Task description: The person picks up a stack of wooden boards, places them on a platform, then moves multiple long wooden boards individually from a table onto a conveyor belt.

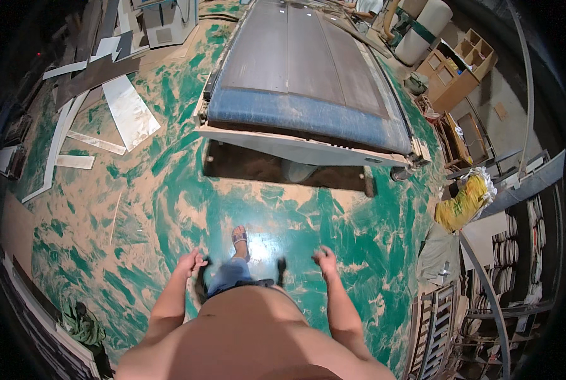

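Observation:
My left hand (192,261) hangs in the air beside my left hip, its fingers loosely bent and apart, with nothing in it. On the other side, my right hand (325,261) is also raised off to the side, slightly blurred, fingers half curled and no object visible in it. Neither hand touches anything. Ahead of me stands a conveyor with a blue belt (295,115). Long grey-brown panels (257,57) lie side by side on it, running away from me. My sandalled foot (239,237) is on the floor between me and the conveyor.
Dust lies over the green floor (169,209). White board offcuts (129,111) are scattered at the left. To the right are a wooden cabinet (444,79), a yellow sack (463,206) and a rack with stacked sanding belts or sheets (503,253). A pale cylindrical dust bag (425,31) stands far right.

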Tool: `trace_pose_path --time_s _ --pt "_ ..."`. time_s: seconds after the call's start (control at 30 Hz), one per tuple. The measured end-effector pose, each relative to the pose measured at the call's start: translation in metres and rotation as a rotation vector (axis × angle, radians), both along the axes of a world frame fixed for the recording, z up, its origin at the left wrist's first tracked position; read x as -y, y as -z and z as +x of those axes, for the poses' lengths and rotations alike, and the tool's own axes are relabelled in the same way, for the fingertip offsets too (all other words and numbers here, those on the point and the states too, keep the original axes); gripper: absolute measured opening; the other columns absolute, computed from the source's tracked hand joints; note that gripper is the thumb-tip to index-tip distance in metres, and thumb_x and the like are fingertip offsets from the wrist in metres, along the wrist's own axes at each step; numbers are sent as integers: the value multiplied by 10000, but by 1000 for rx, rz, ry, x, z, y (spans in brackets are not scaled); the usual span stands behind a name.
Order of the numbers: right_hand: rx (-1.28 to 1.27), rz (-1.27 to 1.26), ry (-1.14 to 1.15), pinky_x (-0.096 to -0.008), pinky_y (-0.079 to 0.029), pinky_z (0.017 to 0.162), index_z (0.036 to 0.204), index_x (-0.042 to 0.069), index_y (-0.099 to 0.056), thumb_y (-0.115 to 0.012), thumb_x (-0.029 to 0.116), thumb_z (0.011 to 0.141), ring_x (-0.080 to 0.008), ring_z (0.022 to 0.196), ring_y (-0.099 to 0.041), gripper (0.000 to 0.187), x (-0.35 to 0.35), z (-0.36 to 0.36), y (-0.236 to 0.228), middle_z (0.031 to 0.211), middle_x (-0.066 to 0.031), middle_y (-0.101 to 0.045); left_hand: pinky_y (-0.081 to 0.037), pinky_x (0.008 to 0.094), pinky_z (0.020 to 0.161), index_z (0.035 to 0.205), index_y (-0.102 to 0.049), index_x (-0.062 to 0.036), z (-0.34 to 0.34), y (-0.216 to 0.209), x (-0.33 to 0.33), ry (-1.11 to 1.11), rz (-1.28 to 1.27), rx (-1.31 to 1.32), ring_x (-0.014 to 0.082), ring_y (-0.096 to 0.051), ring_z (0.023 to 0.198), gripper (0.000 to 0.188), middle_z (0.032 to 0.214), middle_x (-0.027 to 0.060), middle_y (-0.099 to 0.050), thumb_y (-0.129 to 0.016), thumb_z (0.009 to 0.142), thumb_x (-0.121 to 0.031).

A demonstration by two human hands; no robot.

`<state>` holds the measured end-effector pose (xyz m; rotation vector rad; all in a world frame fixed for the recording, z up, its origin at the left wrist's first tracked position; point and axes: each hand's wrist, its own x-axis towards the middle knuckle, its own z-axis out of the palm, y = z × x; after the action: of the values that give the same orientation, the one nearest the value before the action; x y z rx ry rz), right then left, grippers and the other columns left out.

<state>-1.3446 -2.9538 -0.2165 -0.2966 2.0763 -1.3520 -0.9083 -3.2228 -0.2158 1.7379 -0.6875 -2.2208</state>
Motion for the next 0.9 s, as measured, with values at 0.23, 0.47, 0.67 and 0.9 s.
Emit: trace_pose_path --time_s 0.23,0.47,0.67,0.9 --pt "514 -268 -2 -309 -492 667 959 9 -514 -501 198 866 -215 743 -595 211 204 -92 -87 855 -107 -587 -497 355 814 1243 -377 -14 -189 -50 131 2 -113 -178 263 -518 1054 454 1214 151 -468 -525 865 -216" --pt "824 -536 88 -362 -475 850 1164 4 -411 -513 266 865 -262 1055 -515 411 409 -196 -124 1125 -145 -515 -440 374 885 1140 -413 -8 -364 -106 291 -206 -110 -622 259 -511 1059 418 1185 128 -497 -506 875 -318" --pt "1114 -381 525 -498 -329 915 1184 6 -304 -636 390 738 -359 1183 -359 676 511 -295 -85 1216 -214 -409 -284 428 1010 1355 -171 -22 -492 -81 354 -398 -20 -488 261 -326 1244 788 1371 144 -287 -565 803 -422" --pt "1169 -99 484 -453 -308 864 1051 191 -495 -471 589 780 -235 914 -422 482 531 -287 -41 992 -51 -508 -240 419 968 1337 -278 -98 -515 -63 367 -634 89 -151 217 -274 1239 672 1401 86 -250 -526 820 -449"
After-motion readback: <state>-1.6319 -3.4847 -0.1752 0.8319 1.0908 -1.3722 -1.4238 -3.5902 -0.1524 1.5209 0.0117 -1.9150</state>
